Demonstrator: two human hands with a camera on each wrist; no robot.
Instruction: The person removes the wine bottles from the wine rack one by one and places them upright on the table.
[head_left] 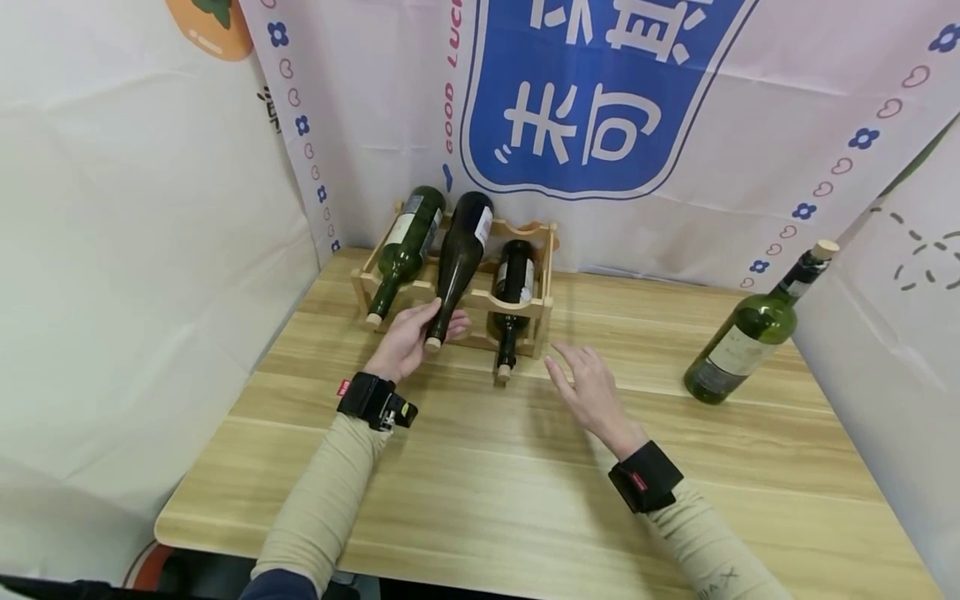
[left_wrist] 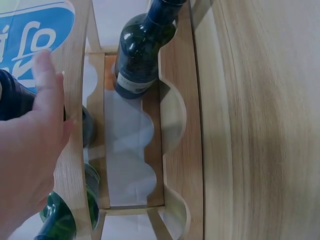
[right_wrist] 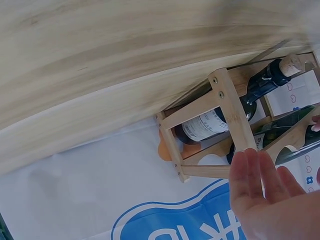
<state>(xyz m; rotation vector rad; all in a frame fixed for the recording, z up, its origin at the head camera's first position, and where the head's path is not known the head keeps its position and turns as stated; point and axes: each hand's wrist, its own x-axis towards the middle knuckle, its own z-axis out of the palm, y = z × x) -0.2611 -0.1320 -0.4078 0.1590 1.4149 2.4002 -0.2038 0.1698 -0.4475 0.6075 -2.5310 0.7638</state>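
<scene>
My left hand [head_left: 408,337] holds a dark wine bottle [head_left: 460,250] by its corked neck, thumb on one side and fingers on the other. This bottle lies sloping on the upper tier of a small wooden wine rack [head_left: 545,321], neck towards me. Left of it on the same tier lies a green wine bottle [head_left: 405,242]. Another dark bottle [head_left: 514,283], white-labelled, rests in the lower tier at the right; the left wrist view shows it too [left_wrist: 137,60]. My right hand [head_left: 592,392] hovers near the rack's right front corner with fingers spread and nothing in them.
A corked green bottle [head_left: 750,342] with a pale label stands upright on the wooden table [head_left: 480,483], to the right. Behind the rack hangs a white cloth with a blue printed sign [head_left: 585,158]. White sheets also bound the left and right sides.
</scene>
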